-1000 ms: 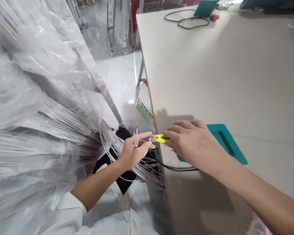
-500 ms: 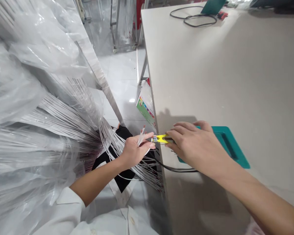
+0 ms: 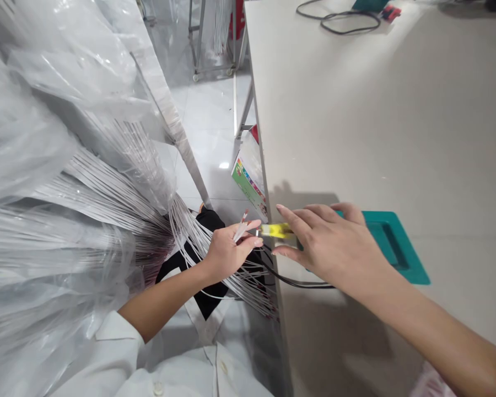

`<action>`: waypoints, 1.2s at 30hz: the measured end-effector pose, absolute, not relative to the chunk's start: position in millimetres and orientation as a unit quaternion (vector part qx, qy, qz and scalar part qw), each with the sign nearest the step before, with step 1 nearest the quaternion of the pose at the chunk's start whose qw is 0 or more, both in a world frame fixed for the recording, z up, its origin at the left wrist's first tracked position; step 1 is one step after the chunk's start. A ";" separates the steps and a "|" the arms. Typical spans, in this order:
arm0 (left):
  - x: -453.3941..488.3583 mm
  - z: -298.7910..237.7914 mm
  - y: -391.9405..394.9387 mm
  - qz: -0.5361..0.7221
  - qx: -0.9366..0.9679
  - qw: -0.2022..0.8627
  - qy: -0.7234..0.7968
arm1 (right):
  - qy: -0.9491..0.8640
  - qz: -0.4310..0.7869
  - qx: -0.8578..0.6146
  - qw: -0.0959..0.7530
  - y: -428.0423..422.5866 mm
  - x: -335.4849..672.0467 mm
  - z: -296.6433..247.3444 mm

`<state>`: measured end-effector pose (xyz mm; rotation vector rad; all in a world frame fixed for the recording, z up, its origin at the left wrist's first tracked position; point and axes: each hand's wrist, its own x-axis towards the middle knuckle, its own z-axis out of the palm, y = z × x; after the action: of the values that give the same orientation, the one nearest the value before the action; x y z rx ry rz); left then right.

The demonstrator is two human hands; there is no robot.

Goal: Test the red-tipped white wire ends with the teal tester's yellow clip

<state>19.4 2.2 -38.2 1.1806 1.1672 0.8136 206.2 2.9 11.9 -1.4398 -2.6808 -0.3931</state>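
Between thumb and fingers of my left hand (image 3: pixel 227 251), closed, are thin white wires (image 3: pixel 242 225); their short ends stick up, some reddish at the tip. Just right of those fingertips is a blurred yellow clip-like tool (image 3: pixel 278 230) over the table's edge. Around it spreads my right hand (image 3: pixel 334 240), its index finger and thumb visibly apart on either side of the tool. The rear of the tool is hidden behind that hand. Under and beyond the right hand lies a teal frame-shaped item (image 3: pixel 409 259) on the table, and black cables (image 3: pixel 297 284) run below.
Big bundles of white wires (image 3: pixel 107 182) in clear plastic bags (image 3: pixel 62 77) fill the left side. A pale table (image 3: pixel 380 138) spans the right; a coiled black cable (image 3: pixel 349 25) with a red piece (image 3: pixel 391 12) lies at its far end. Below its edge stands a printed carton (image 3: pixel 250 182).
The right thumb and index finger have spread away from the yellow tool, which is now blurred. My left hand stays nearly in place with the wires. The view has shifted slightly.
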 end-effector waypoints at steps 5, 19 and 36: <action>12.0 -26.8 -0.1 0.361 0.496 0.605 0.507 | -0.869 -0.117 -0.473 0.091 1.0 206.3 15.4; -5.1 0.3 -15.9 0.408 0.437 0.695 0.401 | -0.719 0.215 -0.498 0.434 -34.1 154.1 1.7; -9.2 -3.8 -20.0 0.358 0.486 0.662 0.444 | -0.455 0.568 -0.466 0.503 -32.8 155.0 -11.9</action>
<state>-9.2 -20.0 -3.8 1.0989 1.0028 0.8096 155.0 -32.8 -11.9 -1.1245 -1.0999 1.3732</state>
